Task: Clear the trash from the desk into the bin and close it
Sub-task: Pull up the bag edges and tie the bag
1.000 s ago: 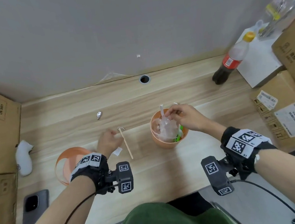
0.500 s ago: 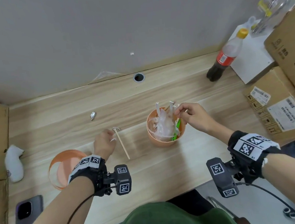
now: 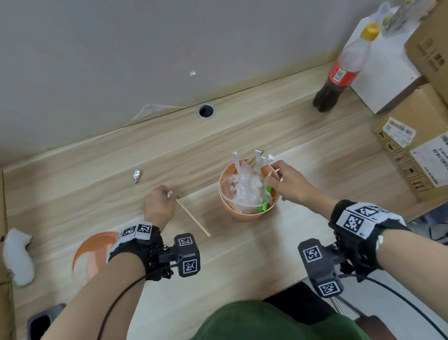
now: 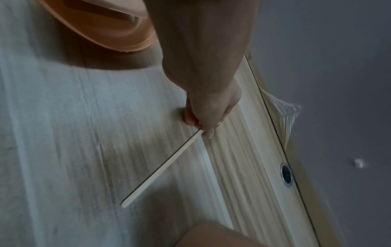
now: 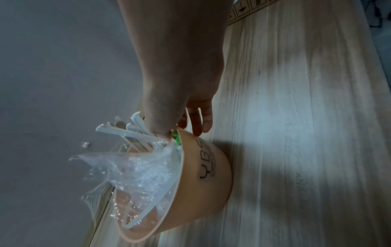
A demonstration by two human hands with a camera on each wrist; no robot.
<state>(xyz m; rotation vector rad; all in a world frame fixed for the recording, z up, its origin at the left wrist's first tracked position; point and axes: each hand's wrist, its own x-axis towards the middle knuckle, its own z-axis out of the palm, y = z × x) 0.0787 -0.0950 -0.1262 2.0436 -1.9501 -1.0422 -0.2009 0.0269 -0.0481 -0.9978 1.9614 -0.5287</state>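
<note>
A small orange bin point(image 3: 247, 211) stands mid-desk, stuffed with clear plastic, white plastic sticks and a green piece. My right hand point(image 3: 285, 182) straddles its right rim: in the right wrist view the thumb lies inside against the trash and the fingers point(image 5: 198, 120) hang outside on the bin wall point(image 5: 203, 180). My left hand point(image 3: 158, 205) pinches the far end of a wooden stick point(image 3: 193, 218) that lies on the desk; a white scrap shows at its fingertips. The stick point(image 4: 162, 167) shows again in the left wrist view. A foil ball point(image 3: 136, 175) lies beyond. The orange lid point(image 3: 95, 253) lies at left.
A cola bottle point(image 3: 341, 72) and cardboard boxes point(image 3: 425, 154) crowd the right side. A white mouse-shaped object point(image 3: 19, 255) and a phone point(image 3: 42, 326) lie at the left, beside another box. A cable hole point(image 3: 205, 111) sits near the wall.
My right hand has shifted from over the trash to the bin's right rim. My left hand has slid forward from a white scrap to the stick's far end.
</note>
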